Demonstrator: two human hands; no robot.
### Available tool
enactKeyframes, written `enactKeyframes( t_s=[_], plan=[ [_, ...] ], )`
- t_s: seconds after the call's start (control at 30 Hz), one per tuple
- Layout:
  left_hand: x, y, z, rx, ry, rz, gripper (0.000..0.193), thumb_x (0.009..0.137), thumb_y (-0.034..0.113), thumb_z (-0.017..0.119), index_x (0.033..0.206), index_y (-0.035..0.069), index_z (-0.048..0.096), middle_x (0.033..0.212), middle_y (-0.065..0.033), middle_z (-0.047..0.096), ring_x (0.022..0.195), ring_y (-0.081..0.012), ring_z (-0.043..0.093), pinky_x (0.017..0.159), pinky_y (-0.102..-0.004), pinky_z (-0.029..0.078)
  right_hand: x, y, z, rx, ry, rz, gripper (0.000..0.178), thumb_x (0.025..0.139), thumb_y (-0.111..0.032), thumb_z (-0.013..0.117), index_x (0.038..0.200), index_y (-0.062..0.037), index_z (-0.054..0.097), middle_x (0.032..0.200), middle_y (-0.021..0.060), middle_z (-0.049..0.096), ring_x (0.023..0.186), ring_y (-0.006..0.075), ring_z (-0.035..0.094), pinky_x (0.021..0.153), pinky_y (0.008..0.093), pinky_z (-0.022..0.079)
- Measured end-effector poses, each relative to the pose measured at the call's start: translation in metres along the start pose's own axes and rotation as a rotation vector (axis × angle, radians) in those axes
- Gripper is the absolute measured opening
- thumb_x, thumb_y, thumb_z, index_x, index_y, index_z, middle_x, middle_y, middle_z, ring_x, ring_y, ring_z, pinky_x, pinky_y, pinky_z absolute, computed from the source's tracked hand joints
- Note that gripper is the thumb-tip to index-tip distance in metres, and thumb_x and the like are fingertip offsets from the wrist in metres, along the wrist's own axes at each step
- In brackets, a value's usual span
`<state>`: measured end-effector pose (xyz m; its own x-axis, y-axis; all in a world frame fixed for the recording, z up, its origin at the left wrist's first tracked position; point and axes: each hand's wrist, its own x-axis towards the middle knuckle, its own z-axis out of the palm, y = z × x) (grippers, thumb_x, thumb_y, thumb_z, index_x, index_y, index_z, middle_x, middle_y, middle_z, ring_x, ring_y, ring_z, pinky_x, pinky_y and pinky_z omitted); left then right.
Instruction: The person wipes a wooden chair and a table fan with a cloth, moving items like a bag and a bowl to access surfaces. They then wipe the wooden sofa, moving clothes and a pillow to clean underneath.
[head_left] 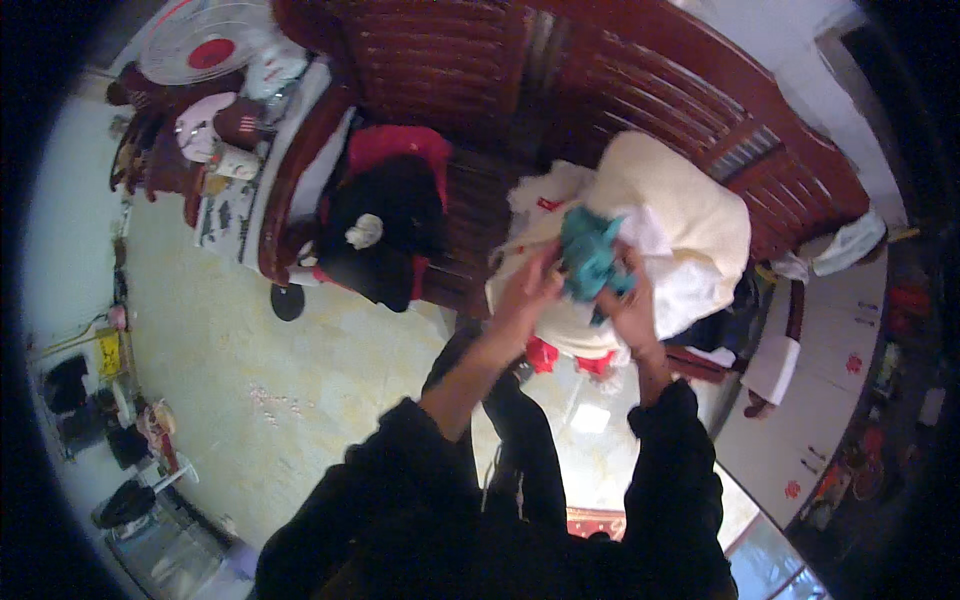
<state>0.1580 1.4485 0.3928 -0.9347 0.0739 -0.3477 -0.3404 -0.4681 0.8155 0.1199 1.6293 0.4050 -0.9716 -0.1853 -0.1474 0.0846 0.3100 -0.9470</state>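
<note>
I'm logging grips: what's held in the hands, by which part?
A teal bundle, apparently cloth, held at its left side by the left hand, lower right by the right hand.

Legible text: none that we can read. We note two small red emblems, an upper emblem point(853, 362) and a lower emblem point(792, 489), on the white cabinet point(800, 425) at right; too small to make out. We log a red mark point(549, 204) on the whitish cloth point(531, 197), blurred. At left, we cannot resolve any print on a yellow panel point(108, 352).
</note>
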Motion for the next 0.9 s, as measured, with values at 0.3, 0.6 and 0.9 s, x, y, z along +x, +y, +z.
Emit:
enactKeyframes(
  t_s=[0.3,0.6,0.9],
  plan=[
    [0.017,0.002,-0.096,-0.238,0.377,-0.360,0.057,0.091,0.042,0.066,0.135,0.010,0.050,0.122,-0.0061,0.059,0.108,-0.0177,0.059,0.091,-0.0348,0.049,0.004,-0.030,0.069,-0.197,-0.104,-0.040,0.045,0.082,-0.007,0.067,0.124,-0.0061,0.054,0.137,0.0174,0.053,0.131,0.0318,0.048,0.108,0.0390,0.037],
    [0.189,0.057,-0.320,0.245,0.523,0.080,0.058,0.093,0.042,0.063,0.136,0.005,0.050,0.127,-0.0095,0.059,0.113,-0.0216,0.055,0.097,-0.0358,0.044,0.054,0.023,0.184,-0.050,-0.098,0.107,0.025,0.089,-0.005,0.058,0.114,-0.0037,0.062,0.113,0.0132,0.066,0.108,0.0238,0.063,0.093,0.0330,0.047],
    [0.420,0.169,-0.337,0.526,0.724,0.527,0.068,0.099,0.041,0.050,0.147,-0.003,0.030,0.145,-0.0221,0.044,0.132,-0.0379,0.045,0.109,-0.0456,0.033,0.091,0.050,0.259,0.209,-0.137,0.317,0.016,0.095,-0.004,0.053,0.110,-0.0025,0.060,0.103,0.0073,0.067,0.097,0.0180,0.063,0.087,0.0304,0.049]
  ],
)
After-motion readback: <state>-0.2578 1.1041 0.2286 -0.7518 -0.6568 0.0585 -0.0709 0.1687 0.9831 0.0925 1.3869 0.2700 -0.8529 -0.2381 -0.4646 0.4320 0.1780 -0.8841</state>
